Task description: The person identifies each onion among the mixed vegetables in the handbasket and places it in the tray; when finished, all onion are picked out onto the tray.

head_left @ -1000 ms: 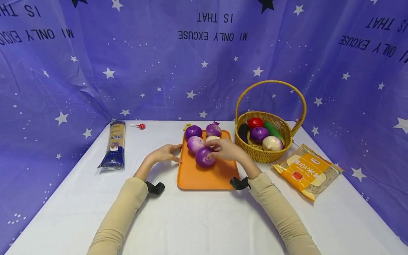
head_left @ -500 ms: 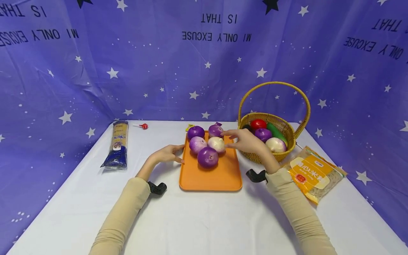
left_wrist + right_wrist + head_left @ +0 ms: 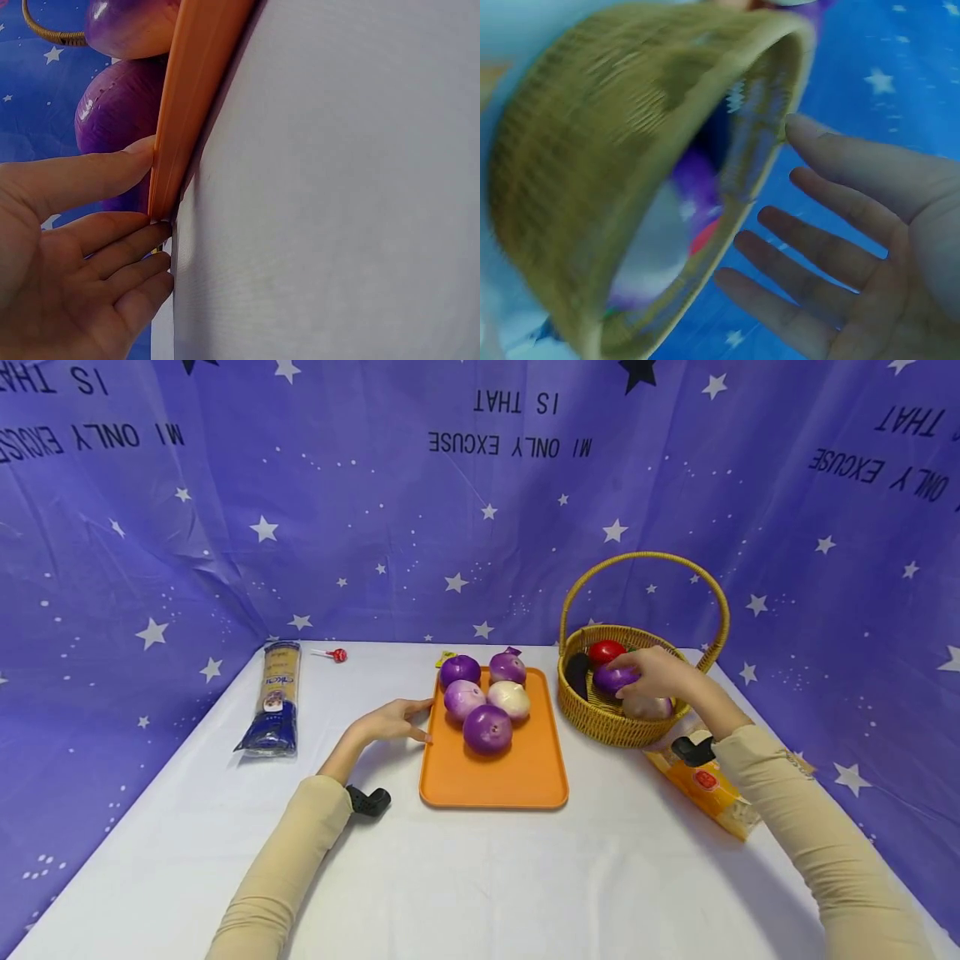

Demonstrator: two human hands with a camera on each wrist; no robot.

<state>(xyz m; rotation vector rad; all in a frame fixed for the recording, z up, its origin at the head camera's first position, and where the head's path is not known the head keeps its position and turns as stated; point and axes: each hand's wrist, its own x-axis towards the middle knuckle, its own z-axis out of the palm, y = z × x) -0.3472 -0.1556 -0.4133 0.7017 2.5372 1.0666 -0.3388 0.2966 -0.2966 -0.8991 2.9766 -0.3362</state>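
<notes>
My left hand (image 3: 390, 722) touches the left edge of the orange tray (image 3: 492, 785) with its fingertips. In the left wrist view, the thumb (image 3: 112, 169) meets the tray rim. Several round onions stand grouped on the tray: a dark purple onion (image 3: 487, 729) in front, a whitish onion (image 3: 509, 701) and other purple ones behind. Over the wicker basket (image 3: 611, 727), my right hand (image 3: 660, 677) hovers with fingers extended and holds nothing. In the basket lie a tomato (image 3: 606, 652), an eggplant (image 3: 577, 677), a purple onion (image 3: 613, 680) and a whitish-purple onion (image 3: 647, 707), partly covered by the hand.
A yellow grain bag (image 3: 705, 785) lies under the right forearm. At the far left are a long blue-and-tan packet (image 3: 275, 697) and a red lollipop (image 3: 339, 655). The basket's tall handle (image 3: 645, 555) arches above its rim. A starry purple cloth (image 3: 375, 510) hangs behind the table.
My right hand has left the front onion on the tray and moved right, over the basket. The onions stay where they were. My left hand has kept its place at the tray edge.
</notes>
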